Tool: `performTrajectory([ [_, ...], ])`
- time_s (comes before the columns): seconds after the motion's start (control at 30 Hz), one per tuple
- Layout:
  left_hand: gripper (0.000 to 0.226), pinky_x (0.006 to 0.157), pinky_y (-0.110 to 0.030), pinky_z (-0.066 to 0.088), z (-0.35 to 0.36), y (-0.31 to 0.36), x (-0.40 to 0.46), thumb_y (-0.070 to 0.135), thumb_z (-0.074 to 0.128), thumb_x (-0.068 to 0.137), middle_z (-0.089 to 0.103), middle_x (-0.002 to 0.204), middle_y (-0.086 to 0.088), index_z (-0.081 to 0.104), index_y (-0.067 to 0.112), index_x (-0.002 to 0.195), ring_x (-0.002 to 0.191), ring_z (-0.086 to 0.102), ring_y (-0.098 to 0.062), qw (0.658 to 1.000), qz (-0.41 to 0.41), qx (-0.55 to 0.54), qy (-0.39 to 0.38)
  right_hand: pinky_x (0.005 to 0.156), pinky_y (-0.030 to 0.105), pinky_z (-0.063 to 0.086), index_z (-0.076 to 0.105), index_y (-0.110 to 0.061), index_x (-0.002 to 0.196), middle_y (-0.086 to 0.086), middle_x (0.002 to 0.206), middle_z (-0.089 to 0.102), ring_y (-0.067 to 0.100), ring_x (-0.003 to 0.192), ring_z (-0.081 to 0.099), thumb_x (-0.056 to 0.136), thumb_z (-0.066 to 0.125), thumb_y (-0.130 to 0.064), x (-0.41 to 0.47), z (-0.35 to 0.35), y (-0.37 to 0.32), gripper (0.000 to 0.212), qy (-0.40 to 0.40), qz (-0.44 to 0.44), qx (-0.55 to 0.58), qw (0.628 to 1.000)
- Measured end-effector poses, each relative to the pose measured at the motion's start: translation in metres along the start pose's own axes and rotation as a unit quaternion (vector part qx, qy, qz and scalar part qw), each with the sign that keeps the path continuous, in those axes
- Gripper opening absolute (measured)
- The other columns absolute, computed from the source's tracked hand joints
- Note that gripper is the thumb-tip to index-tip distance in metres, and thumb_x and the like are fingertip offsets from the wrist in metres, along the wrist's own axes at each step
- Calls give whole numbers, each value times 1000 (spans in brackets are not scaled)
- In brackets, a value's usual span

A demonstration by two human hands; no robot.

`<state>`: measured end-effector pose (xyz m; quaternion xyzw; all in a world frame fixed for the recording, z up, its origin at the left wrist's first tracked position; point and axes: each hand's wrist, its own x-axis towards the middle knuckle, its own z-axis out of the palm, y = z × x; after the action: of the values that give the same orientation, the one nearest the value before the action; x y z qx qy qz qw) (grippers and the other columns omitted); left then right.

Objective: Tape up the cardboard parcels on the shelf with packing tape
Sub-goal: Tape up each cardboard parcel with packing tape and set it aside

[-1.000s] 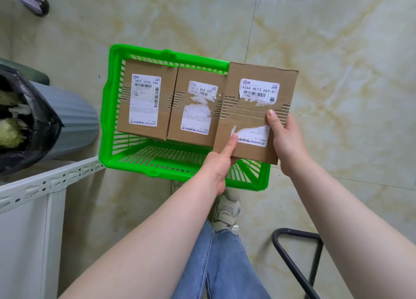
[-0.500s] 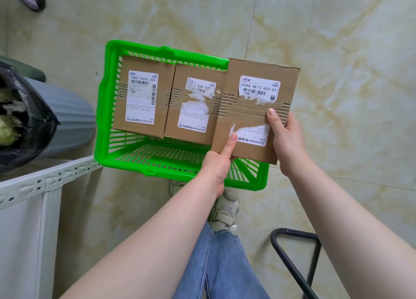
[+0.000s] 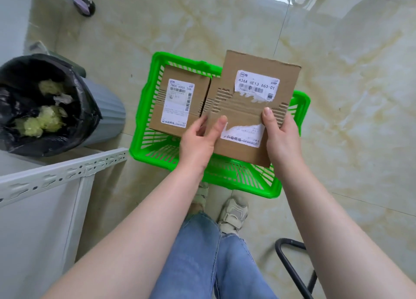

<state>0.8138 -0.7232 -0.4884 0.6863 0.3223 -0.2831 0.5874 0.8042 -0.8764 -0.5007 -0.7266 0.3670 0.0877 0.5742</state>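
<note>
Both hands hold one cardboard parcel (image 3: 252,109) in the air above a green plastic basket (image 3: 227,172) that stands on the marbled floor tiles (image 3: 349,96); the parcel is tilted, its labelled face turned up toward the camera; the left hand (image 3: 198,141) grips the parcel's lower left edge, thumb pressed on the top face and fingers curled along the side; the right hand (image 3: 281,136) grips the lower right edge, thumb laid flat on the top face, remaining fingers hidden beneath the parcel; the parcel's shipping label (image 3: 256,87) is torn across the middle, the upper piece showing printed code and a barcode, the lower piece showing printed characters; corrugated fluting is exposed in a band across the face where the surface paper has been stripped

A second parcel (image 3: 180,100) lies inside the basket at its left side, label intact and facing up; a further parcel lies just beside it, almost wholly covered by the held one, so its condition cannot be told

To the left of the basket stands a grey ribbed bin (image 3: 105,114) lined with a black bag (image 3: 15,109) that holds crumpled yellowish waste; a white perforated shelf rail (image 3: 63,172) crosses the lower left; the person's jeans (image 3: 207,260) and pale shoes (image 3: 234,215) appear below the basket; a black tubular frame (image 3: 290,267) sits at lower right
</note>
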Motion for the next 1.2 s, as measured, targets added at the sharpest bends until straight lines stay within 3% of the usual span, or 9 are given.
performTrajectory([
  [0.1, 43, 98, -31, 52, -37, 8, 22, 48, 74, 81, 73, 107, 8, 70, 19, 112, 103, 68, -10, 998, 24, -6, 52, 105, 40, 45, 53, -17, 135, -3, 126, 65, 12, 116, 60, 91, 54, -44, 1, 53, -11, 52, -57, -27, -21, 998],
  [0.23, 35, 94, -36, 55, -83, 3, 55, 51, 80, 75, 74, 94, 11, 71, 25, 96, 92, 70, -9, 988, 50, 31, 140, 111, 37, 36, 42, -15, 145, 2, 142, 55, 16, 130, 50, 97, 53, -44, 6, 120, -9, 57, -94, -7, -28, 995],
  [0.33, 37, 94, -39, 55, -106, 0, 78, 62, 79, 67, 74, 90, 11, 70, 30, 82, 91, 71, -13, 985, 51, 57, 156, 113, 41, 36, 37, -17, 149, 2, 146, 51, 18, 134, 47, 92, 51, -54, 10, 154, -5, 69, -109, 21, -12, 994],
  [0.47, 58, 96, -41, 53, -120, -4, 103, 74, 74, 56, 75, 97, 7, 72, 27, 90, 96, 70, -15, 986, 44, 76, 139, 113, 42, 36, 32, -20, 151, 0, 147, 49, 19, 134, 46, 95, 49, -51, 17, 176, 4, 66, -104, 42, -11, 994],
  [0.6, 48, 95, -42, 54, -124, -11, 113, 70, 76, 62, 76, 94, 7, 72, 28, 87, 94, 71, -14, 989, 39, 82, 119, 114, 42, 34, 25, -23, 154, -2, 151, 44, 19, 137, 43, 97, 49, -51, 19, 181, 10, 68, -97, 55, -22, 993],
  [0.73, 63, 93, -43, 55, -121, -14, 110, 79, 68, 54, 76, 93, 7, 72, 27, 89, 93, 71, -14, 987, 51, 85, 127, 114, 39, 33, 25, -24, 154, -3, 151, 44, 18, 137, 42, 98, 48, -49, 19, 179, 11, 65, -94, 57, -25, 994],
  [0.97, 98, 97, -44, 53, -115, -23, 115, 94, 63, 50, 73, 111, 3, 69, 23, 118, 108, 68, -19, 984, 48, 97, 140, 114, 43, 34, 27, -25, 153, -3, 151, 45, 16, 138, 42, 95, 50, -53, 18, 176, 15, 68, -79, 70, -14, 994],
  [1.2, 77, 91, -44, 55, -116, -26, 115, 86, 66, 53, 76, 95, 8, 73, 26, 101, 96, 71, -17, 984, 49, 103, 141, 114, 39, 34, 26, -24, 154, -2, 150, 45, 17, 137, 42, 98, 50, -49, 17, 175, 11, 66, -91, 69, -25, 993],
])
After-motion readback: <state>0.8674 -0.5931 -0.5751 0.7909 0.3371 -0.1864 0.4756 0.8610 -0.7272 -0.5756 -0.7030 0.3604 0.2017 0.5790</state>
